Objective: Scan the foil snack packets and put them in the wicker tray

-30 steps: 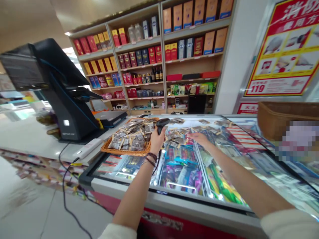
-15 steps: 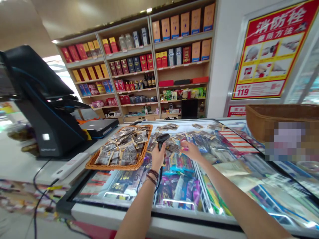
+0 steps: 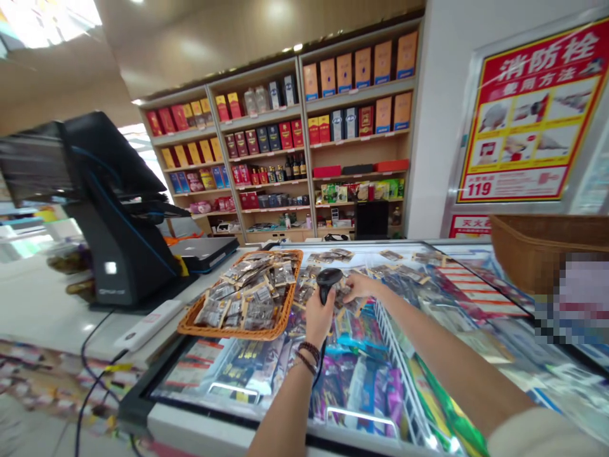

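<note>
My left hand is wrapped round the handle of a black barcode scanner, held above the glass freezer top. Its cable hangs down past my wrist. Close on the scanner's right, my right hand has its fingertips pinched at a small clear-and-brown packet, partly hidden by the fingers. More such packets lie loose on the glass around both hands. To the left, an orange wicker basket is heaped with the same kind of packets.
At left stands a black checkout terminal beside a flat black device. A white power strip with cables lies on the counter edge. A brown basket sits at right. Shelves of boxes line the back wall.
My right hand has come left and down to the packets, closer to the scanner. My left hand still grips the scanner. The view has tilted slightly up and left.
</note>
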A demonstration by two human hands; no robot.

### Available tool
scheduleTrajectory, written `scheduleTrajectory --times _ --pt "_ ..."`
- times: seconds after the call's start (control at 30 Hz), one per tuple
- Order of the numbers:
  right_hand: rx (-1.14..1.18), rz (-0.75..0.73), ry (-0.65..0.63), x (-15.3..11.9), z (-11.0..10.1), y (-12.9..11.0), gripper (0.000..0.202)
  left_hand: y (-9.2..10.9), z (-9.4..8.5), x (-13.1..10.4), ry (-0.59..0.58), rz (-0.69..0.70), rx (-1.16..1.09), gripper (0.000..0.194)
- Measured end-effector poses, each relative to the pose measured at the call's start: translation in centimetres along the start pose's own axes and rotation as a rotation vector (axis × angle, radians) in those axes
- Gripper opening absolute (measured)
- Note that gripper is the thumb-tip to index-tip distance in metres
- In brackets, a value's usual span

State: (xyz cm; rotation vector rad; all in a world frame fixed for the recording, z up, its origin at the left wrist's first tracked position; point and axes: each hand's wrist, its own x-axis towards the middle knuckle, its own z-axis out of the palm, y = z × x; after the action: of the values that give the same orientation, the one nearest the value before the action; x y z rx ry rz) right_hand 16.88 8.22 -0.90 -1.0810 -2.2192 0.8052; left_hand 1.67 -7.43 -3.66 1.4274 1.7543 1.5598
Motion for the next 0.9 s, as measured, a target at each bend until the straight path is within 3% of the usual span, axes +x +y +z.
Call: scheduleTrajectory --times 0.07,0.17,0.3,0.4,0.6,0.9 --pt "0.134 0.163 -0.018 -0.9 -1.2 1.3 0.039 0.3 0.0 -0.1 -0.017 0.02 0.002 0.039" --pt "0.491 0.37 0.203 -3.0 -2.2 3.6 0.044 1.2 0.2 -0.6 -0.064 0.062 0.032 0.036" --pt "0.881 0.278 0.535 -5.8 -1.4 5.1 0.046 2.5 0.6 -1.3 -0.15 0.173 0.133 0.031" --pt "0.988 0.177 0.664 -6.6 -0.6 4.7 0.046 3.0 0.7 -1.6 -0.184 0.212 0.159 0.029" --pt "1.086 0.166 0.777 -6.5 -0.6 4.1 0.042 2.9 0.0 -1.5 -0.252 0.185 0.107 0.034" --pt "1.107 0.175 0.816 -6.5 -0.6 4.4 0.041 3.5 -0.1 -1.7 -0.316 0.2 0.1 0.046"
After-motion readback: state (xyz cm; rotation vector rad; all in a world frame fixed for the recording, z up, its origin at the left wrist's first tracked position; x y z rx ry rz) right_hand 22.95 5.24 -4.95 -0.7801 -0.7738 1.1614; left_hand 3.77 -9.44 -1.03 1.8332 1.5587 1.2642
